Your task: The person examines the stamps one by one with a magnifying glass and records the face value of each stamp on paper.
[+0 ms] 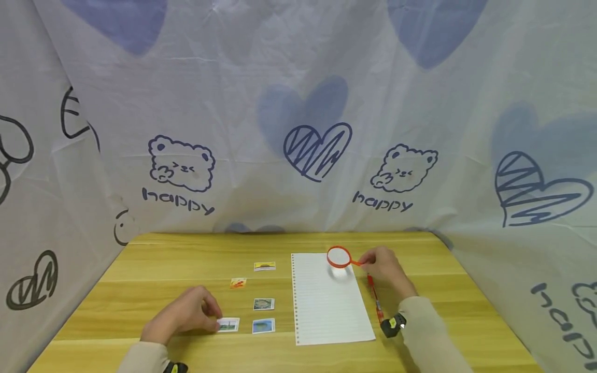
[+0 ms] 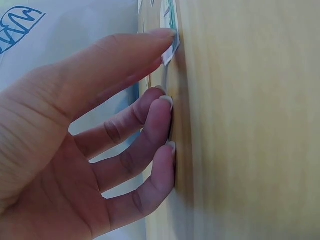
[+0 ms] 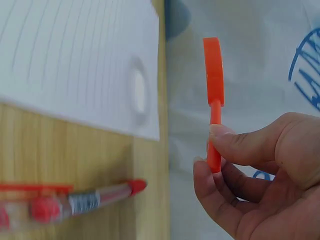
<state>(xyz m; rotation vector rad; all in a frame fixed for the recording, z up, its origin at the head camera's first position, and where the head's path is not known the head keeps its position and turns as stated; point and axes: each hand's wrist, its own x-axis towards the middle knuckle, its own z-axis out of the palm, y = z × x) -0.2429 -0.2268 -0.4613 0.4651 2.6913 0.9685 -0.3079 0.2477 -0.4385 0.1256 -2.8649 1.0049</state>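
- One green-and-white card (image 1: 229,325) lay toward the near side of the table (image 1: 196,269), left of middle; my left hand (image 1: 187,314) pinched its left end, wrist low, other fingers bent toward the wood. I couldn't tell whether it was lifted.
- I judged the step in hand to be handling that card with the magnifier at the ready; the next move called for a light, flat grip.
- Just right lay a blue card (image 1: 264,325), a grey card (image 1: 264,304) behind it.
- Then came the lined sheet (image 1: 328,305), a red pen (image 1: 375,298) by its right edge.
- Nearer the table's far edge, my right hand (image 1: 383,267) gripped the magnifying glass (image 1: 339,257) by its handle, forearm slanting inward, lens raised above the sheet's far right corner.
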